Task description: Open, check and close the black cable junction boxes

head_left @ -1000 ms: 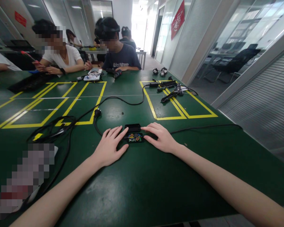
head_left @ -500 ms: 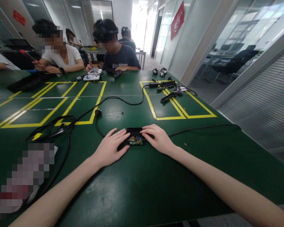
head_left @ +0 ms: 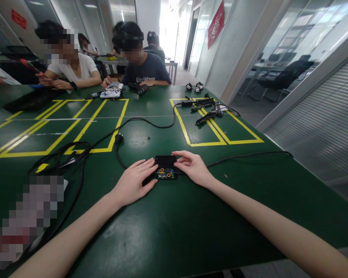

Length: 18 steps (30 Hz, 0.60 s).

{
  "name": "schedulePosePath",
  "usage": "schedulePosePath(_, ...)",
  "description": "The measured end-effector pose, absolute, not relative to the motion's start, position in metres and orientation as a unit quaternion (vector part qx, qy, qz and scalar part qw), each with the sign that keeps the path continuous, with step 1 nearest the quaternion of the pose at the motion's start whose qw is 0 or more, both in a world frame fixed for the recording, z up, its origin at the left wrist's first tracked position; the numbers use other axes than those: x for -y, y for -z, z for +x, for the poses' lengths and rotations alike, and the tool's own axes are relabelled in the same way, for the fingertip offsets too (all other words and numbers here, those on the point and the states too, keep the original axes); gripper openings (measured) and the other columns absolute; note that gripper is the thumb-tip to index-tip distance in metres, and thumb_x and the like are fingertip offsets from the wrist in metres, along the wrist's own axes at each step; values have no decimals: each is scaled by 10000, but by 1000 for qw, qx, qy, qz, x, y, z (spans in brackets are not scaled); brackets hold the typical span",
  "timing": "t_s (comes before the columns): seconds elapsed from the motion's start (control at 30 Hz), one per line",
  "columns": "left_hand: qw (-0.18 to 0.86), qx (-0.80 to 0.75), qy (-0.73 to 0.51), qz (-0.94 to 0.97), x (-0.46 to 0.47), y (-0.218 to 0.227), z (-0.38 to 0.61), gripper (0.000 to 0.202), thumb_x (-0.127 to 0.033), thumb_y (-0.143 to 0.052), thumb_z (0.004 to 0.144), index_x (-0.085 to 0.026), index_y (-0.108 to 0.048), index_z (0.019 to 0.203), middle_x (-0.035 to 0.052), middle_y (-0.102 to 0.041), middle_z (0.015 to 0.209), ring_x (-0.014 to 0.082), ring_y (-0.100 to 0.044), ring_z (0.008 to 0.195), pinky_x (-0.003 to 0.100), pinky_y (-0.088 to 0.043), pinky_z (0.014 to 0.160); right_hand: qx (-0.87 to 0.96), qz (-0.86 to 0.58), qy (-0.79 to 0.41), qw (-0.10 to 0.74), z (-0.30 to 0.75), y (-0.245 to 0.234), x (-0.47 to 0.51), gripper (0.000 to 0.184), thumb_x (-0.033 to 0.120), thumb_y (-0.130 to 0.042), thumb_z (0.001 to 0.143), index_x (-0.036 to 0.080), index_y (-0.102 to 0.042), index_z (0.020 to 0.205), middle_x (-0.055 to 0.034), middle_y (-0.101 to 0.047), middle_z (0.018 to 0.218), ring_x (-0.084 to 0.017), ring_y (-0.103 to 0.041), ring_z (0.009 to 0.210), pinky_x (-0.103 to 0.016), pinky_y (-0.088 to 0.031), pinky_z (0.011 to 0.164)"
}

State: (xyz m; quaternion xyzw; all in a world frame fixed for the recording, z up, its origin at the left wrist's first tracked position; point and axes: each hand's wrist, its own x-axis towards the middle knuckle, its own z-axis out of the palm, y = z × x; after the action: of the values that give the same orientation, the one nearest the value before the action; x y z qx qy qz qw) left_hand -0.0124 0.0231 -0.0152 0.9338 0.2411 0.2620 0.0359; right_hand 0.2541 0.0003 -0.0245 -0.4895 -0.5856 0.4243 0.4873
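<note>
Since the circuit board (head_left: pixel 164 175) is seated in a black case half (head_left: pixel 171 179) directly between the hands, long axis running hand to hand, neither hand is clearly nearer. Black lid (head_left: pixel 166 161) is placed just beyond the board, same axis. Left hand (head_left: pixel 137 180) is held open, nearly flat, fingertips at the left end, nothing seen gripped. Right hand (head_left: pixel 193 167) is half curled at lid's right end; whether it's pinched can't be told.

Two bare hands (head_left: pixel 135 180), two black case halves (head_left: pixel 166 161), one circuit board (head_left: pixel 164 175), two orange ring coils (head_left: pixel 168 175), one drill (head_left: pixel 142 90)
</note>
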Motion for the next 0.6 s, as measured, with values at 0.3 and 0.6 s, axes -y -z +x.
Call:
schedulePosePath(0.3,58,-253,-290,921,-24,16,-15,435,-297,-670,942,-171,-652,1358,144,-688,1388,280,-691,1255,493,-544,1108,605,-484,-394,495,252,26,1,302,240,-735,797,206,-771,1095,-52,-769,980,-184,-719,901,-315,-632,802)
schedulePosePath(0.6,98,-271,-309,907,-22,12,-14,351,-267,-687,916,-186,-675,1257,136,-710,1359,288,-693,1248,480,-567,1082,617,-476,-380,499,251,22,2,249,225,-716,807,215,-764,1051,-53,-764,1030,-194,-721,960,-335,-634,851)
